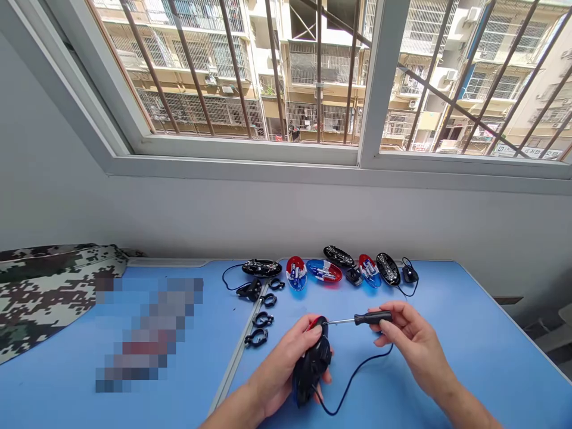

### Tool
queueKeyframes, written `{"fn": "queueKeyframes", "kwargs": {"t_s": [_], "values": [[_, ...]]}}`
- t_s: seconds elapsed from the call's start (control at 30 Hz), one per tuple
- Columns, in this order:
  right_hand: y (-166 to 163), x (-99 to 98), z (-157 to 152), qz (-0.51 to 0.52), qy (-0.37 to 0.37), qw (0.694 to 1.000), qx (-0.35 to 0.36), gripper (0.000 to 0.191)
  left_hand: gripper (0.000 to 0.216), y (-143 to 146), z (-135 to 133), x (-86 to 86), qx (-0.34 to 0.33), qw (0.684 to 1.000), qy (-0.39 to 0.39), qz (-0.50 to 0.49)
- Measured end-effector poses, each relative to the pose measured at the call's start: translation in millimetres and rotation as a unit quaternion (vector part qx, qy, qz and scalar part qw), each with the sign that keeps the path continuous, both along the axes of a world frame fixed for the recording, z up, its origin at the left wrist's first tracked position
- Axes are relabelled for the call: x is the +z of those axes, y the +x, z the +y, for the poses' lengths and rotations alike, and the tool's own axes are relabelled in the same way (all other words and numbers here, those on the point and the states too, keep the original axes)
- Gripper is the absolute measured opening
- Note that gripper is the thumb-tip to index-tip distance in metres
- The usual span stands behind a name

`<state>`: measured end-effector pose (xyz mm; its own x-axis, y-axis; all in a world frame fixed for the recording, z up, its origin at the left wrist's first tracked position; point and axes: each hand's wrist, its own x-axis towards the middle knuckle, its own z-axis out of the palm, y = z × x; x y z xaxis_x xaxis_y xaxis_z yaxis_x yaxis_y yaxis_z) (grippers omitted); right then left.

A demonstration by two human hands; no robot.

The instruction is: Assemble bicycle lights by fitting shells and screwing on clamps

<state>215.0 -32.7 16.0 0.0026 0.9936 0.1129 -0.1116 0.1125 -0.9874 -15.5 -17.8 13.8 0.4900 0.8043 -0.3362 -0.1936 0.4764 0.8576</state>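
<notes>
My left hand [286, 363] is wrapped round a black oval light unit [313, 363] with a red and blue underside, held just above the blue table [447, 357]. A thin black wire [353, 375] runs from the unit toward my right hand. My right hand [413, 339] grips a black-handled screwdriver [373, 317] lying level, its metal tip touching the top end of the unit. Both hands are closed on what they hold.
Along the table's back edge lie several more oval light units, some open with red and blue shells [324, 270] showing. Several black clamp rings [261, 320] sit left of my hands. A camouflage cloth [49, 280] covers the far left. A barred window [286, 77] is above.
</notes>
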Motion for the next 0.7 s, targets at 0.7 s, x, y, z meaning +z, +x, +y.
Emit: {"fn": "queueKeyframes", "kwargs": {"t_s": [0.7], "values": [[6,15.6,-11,-0.132,0.162,0.974,-0.092,0.017,0.024,-1,-5,19.8,-0.006,0.991,0.073,0.115]]}}
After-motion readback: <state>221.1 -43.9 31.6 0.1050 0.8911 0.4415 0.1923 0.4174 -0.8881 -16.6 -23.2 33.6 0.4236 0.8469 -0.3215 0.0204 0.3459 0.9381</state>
